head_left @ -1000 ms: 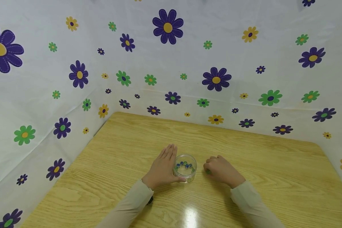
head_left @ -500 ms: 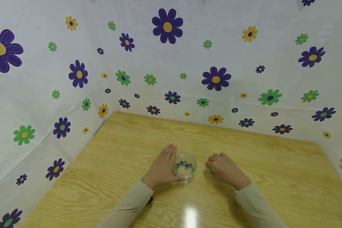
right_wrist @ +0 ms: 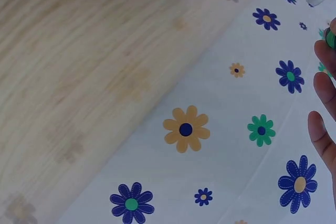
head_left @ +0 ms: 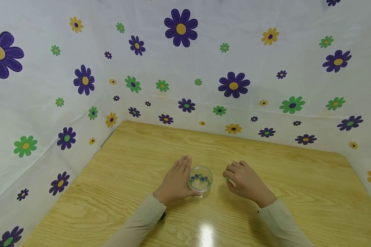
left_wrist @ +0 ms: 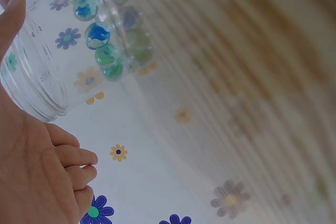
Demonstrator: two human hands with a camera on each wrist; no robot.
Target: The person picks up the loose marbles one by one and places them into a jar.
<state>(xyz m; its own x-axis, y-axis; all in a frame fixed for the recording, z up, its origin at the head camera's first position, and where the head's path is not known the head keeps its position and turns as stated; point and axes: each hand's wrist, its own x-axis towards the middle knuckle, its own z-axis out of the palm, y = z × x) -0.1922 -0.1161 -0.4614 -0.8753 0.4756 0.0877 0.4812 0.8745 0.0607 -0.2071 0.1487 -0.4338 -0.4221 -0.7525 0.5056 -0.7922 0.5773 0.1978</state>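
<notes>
A clear round jar [head_left: 205, 193] stands on the table, with several blue and green glass marbles [head_left: 202, 179] in it. My left hand [head_left: 176, 181] rests against the jar's left side, its fingers straight and its thumb along the near side. The left wrist view shows the marbles [left_wrist: 97, 35] gathered at the jar's bottom and the palm of the left hand [left_wrist: 42, 171] beside its rim. To the right of the jar, my right hand [head_left: 245, 180] pinches a green marble [head_left: 227, 179], partly hidden by the fingers. That marble [right_wrist: 330, 38] shows only at the edge of the right wrist view.
The wooden table [head_left: 136, 147] reaches back to a white flower-print cloth [head_left: 204, 61] that hangs behind it and at the sides. A small dark object [head_left: 162, 216] shows beneath the left sleeve. Light glares on the table's near part.
My right hand has shifted slightly to the right and upward in view with the green marble, and its fingers have spread a little. The left hand and the jar have stayed in place.
</notes>
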